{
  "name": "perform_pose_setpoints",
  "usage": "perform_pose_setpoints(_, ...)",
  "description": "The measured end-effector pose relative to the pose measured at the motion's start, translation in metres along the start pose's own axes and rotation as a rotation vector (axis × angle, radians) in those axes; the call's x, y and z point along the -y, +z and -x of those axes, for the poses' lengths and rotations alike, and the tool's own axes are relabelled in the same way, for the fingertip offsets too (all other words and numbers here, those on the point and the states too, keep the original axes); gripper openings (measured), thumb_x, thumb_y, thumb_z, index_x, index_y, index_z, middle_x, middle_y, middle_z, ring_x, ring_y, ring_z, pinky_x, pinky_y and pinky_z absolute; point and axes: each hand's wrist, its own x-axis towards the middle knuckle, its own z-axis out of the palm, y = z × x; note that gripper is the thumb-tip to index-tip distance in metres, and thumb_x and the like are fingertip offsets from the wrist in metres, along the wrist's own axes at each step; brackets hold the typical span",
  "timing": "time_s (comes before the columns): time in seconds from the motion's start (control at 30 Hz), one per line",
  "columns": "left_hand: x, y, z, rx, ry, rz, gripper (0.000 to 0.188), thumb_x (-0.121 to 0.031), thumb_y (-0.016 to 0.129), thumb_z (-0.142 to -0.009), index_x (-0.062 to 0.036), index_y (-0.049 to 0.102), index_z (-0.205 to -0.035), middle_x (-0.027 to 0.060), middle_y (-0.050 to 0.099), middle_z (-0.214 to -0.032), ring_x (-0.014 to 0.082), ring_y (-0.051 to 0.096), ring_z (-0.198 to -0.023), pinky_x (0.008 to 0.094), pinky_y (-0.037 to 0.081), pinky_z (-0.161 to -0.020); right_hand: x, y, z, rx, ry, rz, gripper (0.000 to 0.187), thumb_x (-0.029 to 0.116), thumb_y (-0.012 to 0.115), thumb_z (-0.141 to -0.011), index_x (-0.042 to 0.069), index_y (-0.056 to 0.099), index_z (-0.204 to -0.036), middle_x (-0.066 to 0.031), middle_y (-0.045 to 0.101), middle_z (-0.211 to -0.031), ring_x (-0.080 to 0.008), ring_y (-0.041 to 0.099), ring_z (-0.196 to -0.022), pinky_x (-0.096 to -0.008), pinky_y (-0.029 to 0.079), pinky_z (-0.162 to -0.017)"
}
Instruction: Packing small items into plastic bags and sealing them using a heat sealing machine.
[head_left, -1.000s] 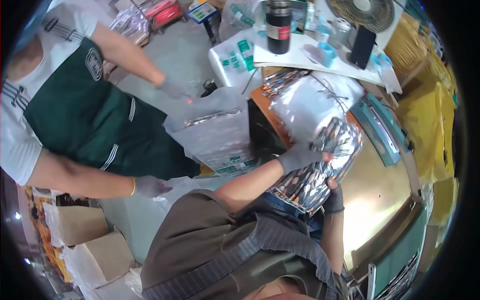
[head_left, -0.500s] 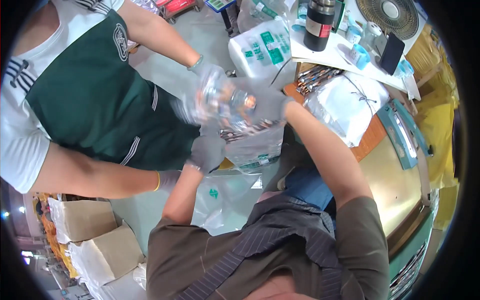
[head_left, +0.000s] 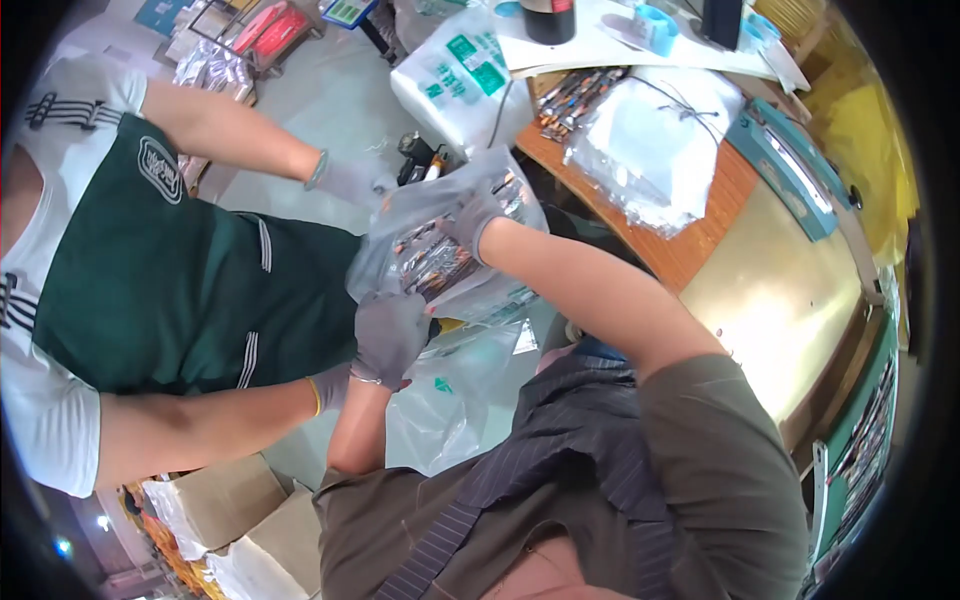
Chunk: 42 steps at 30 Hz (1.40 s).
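Observation:
A large clear plastic bag (head_left: pixel 378 250) hangs between me and a person in a dark green apron. Thin dark and orange pieces in shiny clear-wrapped packets (head_left: pixel 432 258) show inside it. My left hand (head_left: pixel 390 335), in a grey glove, is closed on the bag's near edge. Curled over the packets at the bag's right side is my gloved right hand (head_left: pixel 470 222); its fingertips are partly hidden. The co-worker's gloved far hand (head_left: pixel 355 182) is at the bag's far side. Their other hand (head_left: pixel 330 388) is beside my left wrist, its fingers mostly hidden.
On the wooden table (head_left: pixel 725 190) to the right lie clear plastic bags (head_left: pixel 645 150), several thin wrapped pieces (head_left: pixel 580 100) and a teal bar-shaped device (head_left: pixel 785 165). A white bundle with green print (head_left: pixel 455 75) stands behind. Cardboard boxes (head_left: pixel 225 500) are at lower left.
My right hand has come left and down, from swinging a blurred clear packet to resting on the packets in the bag. The co-worker's far hand has drawn back left. My view has shifted.

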Motion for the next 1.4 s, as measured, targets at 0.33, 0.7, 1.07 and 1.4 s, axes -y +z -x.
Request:
perform_pose_setpoints(0.33, -0.106, -0.050, -0.067, -0.368, 0.130, 0.588, 0.019, -0.017, 0.062, -0.083, -0.0039, 0.065, -0.095, 0.0133, 0.065, -0.090, 0.0318, 0.061, -0.083, 0.0367, 0.046, -0.075, -0.099, 0.046, 0.193, -0.962, 0.076, -1.205, 0.042, 0.022, 0.062, -0.085, 0.001, 0.051, -0.120, -0.0116, 0.061, -0.100, -0.0174, 0.059, -0.089, -0.0299, 0.047, -0.079)
perform_pose_setpoints(0.7, -0.096, 0.014, -0.095, 0.637, 0.449, -0.062, 0.062, -0.051, 0.074, -0.060, 0.0001, 0.067, -0.094, 0.0184, 0.066, -0.096, 0.0330, 0.061, -0.096, 0.0412, 0.047, -0.083, 0.000, 0.248, 0.419, -0.964, 1.083, -1.882, 0.028, 0.020, 0.060, -0.090, -0.002, 0.059, -0.108, -0.0065, 0.063, -0.093, -0.0125, 0.057, -0.085, -0.0255, 0.046, -0.079)
perform_pose_setpoints(1.07, -0.099, 0.034, -0.055, 0.162, -0.132, 0.170, 0.026, -0.020, 0.052, -0.076, -0.0015, 0.068, -0.084, 0.0228, 0.064, -0.088, 0.0388, 0.062, -0.086, 0.0447, 0.047, -0.078, -0.003, 0.120, 0.340, -0.816, 0.058, -1.325, 0.038, 0.015, 0.065, -0.081, 0.000, 0.055, -0.115, -0.0120, 0.063, -0.092, -0.0245, 0.061, -0.088, -0.0307, 0.046, -0.081)
perform_pose_setpoints(1.4, -0.143, 0.006, -0.108, 0.215, 0.192, 0.050, 0.029, -0.025, 0.055, -0.073, -0.0006, 0.068, -0.080, 0.0217, 0.064, -0.077, 0.0357, 0.063, -0.074, 0.0428, 0.050, -0.068, -0.029, 0.135, 0.266, -0.459, 0.326, -0.357, 0.022, 0.021, 0.053, -0.083, 0.004, 0.059, -0.096, -0.0157, 0.063, -0.098, -0.0327, 0.059, -0.094, -0.0414, 0.048, -0.080)
